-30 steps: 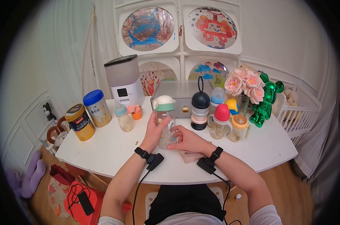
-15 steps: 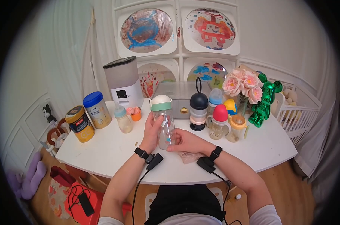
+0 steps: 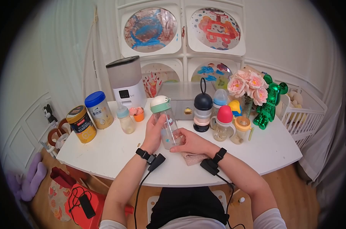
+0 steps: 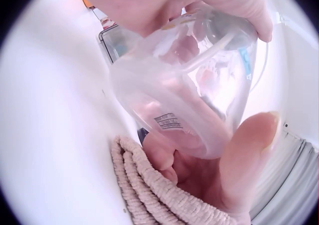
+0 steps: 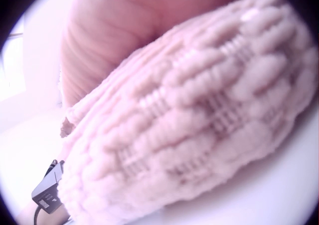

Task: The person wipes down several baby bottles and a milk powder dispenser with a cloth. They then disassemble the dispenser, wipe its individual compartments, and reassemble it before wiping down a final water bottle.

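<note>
A clear water bottle (image 3: 169, 133) with a green and white lid (image 3: 160, 104) is between both hands, its top leaning left. My left hand (image 3: 153, 133) grips the upper body just below the lid. Lower down, my right hand (image 3: 192, 143) holds the bottle near its base, thumb on one side and fingers on the other. In the left wrist view the bottle's bottom (image 4: 164, 105) faces the camera, with small printed text on it. A folded pink cloth (image 3: 194, 158) lies under the right hand and fills much of the right wrist view.
Left on the white table (image 3: 115, 160) stand two powder tins (image 3: 81, 128), a small baby bottle (image 3: 126, 121) and an orange cup (image 3: 138, 115). To the right are a stacked dark-topped container (image 3: 202, 112), several baby bottles (image 3: 223, 126), flowers (image 3: 249, 86) and a green bear figure (image 3: 270, 103).
The bottle's top has tipped left while its base has shifted slightly right. Both hands keep their hold on it, the left moving a little with the tilt.
</note>
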`<control>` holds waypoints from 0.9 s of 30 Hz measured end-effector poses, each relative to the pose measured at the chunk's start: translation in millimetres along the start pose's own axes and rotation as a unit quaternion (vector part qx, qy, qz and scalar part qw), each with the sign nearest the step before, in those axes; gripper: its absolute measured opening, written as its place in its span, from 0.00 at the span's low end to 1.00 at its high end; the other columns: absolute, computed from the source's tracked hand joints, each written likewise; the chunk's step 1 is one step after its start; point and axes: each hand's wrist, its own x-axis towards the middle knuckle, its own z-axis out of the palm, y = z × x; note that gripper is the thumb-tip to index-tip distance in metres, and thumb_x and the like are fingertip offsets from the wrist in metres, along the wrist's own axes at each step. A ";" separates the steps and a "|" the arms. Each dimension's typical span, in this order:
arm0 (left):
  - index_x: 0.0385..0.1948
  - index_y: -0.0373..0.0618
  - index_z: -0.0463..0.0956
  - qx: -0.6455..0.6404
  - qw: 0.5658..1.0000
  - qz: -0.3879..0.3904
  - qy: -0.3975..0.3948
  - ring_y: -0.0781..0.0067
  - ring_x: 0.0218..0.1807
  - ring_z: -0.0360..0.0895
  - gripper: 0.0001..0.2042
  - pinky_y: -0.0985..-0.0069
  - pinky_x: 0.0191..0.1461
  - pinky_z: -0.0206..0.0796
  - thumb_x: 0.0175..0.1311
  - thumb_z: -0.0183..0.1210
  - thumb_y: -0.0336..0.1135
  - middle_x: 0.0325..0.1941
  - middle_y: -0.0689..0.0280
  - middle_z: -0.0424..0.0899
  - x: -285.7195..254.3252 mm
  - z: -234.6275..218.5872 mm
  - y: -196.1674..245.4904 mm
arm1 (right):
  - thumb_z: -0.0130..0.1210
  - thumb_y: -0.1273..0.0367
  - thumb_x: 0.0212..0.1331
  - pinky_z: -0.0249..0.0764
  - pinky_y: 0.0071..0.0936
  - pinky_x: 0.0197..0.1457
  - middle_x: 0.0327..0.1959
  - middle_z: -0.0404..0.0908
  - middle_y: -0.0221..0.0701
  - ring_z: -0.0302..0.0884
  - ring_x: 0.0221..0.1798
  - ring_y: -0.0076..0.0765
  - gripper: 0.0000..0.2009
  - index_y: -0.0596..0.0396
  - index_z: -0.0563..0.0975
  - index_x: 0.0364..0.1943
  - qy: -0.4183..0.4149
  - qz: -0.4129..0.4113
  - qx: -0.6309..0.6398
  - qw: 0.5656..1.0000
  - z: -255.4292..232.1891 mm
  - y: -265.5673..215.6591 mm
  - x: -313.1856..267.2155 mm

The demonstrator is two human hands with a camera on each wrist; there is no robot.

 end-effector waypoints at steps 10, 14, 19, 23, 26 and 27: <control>0.64 0.44 0.69 -0.061 0.997 -0.044 -0.011 0.67 0.59 0.82 0.24 0.65 0.62 0.76 0.81 0.51 0.55 0.63 0.58 0.82 -2.6 12.4 12.7 | 0.75 0.67 0.60 0.78 0.24 0.55 0.57 0.79 0.33 0.79 0.51 0.24 0.37 0.59 0.64 0.70 -0.041 -0.044 0.115 0.992 5.2 1.1 -1.5; 0.69 0.44 0.67 -0.046 0.997 -0.052 -0.016 0.64 0.58 0.81 0.31 0.61 0.67 0.72 0.80 0.46 0.62 0.62 0.57 0.83 1.4 8.4 3.1 | 0.75 0.68 0.60 0.78 0.24 0.54 0.56 0.79 0.33 0.79 0.51 0.24 0.38 0.60 0.63 0.70 -0.024 -0.040 0.092 0.995 7.6 14.3 4.5; 0.69 0.45 0.67 0.047 0.997 -0.046 -0.037 0.65 0.57 0.81 0.30 0.63 0.66 0.72 0.80 0.53 0.60 0.56 0.60 0.81 -1.4 5.5 -3.2 | 0.74 0.71 0.60 0.80 0.25 0.56 0.54 0.79 0.32 0.80 0.52 0.25 0.38 0.60 0.62 0.70 0.015 -0.020 0.027 0.999 7.6 8.8 3.3; 0.71 0.45 0.64 0.029 0.996 -0.046 -0.068 0.63 0.58 0.81 0.31 0.62 0.66 0.73 0.79 0.57 0.58 0.60 0.58 0.81 -0.8 4.6 1.5 | 0.74 0.73 0.60 0.80 0.25 0.60 0.56 0.80 0.34 0.81 0.56 0.27 0.38 0.61 0.61 0.71 0.008 -0.035 0.042 0.998 7.9 18.1 8.7; 0.73 0.45 0.61 -0.045 0.997 -0.031 -0.048 0.60 0.61 0.80 0.31 0.60 0.68 0.71 0.80 0.53 0.57 0.62 0.57 0.80 -1.4 7.7 -0.4 | 0.73 0.74 0.60 0.79 0.26 0.63 0.59 0.80 0.36 0.81 0.60 0.28 0.39 0.61 0.61 0.71 0.014 -0.022 0.027 0.999 8.8 18.2 7.1; 0.73 0.44 0.61 -0.073 0.994 -0.023 -0.073 0.59 0.64 0.80 0.30 0.59 0.71 0.70 0.81 0.53 0.55 0.63 0.56 0.80 -0.6 3.4 -3.0 | 0.73 0.75 0.60 0.79 0.26 0.63 0.60 0.80 0.37 0.81 0.61 0.28 0.38 0.62 0.61 0.71 0.008 -0.026 0.041 0.999 9.5 18.6 6.9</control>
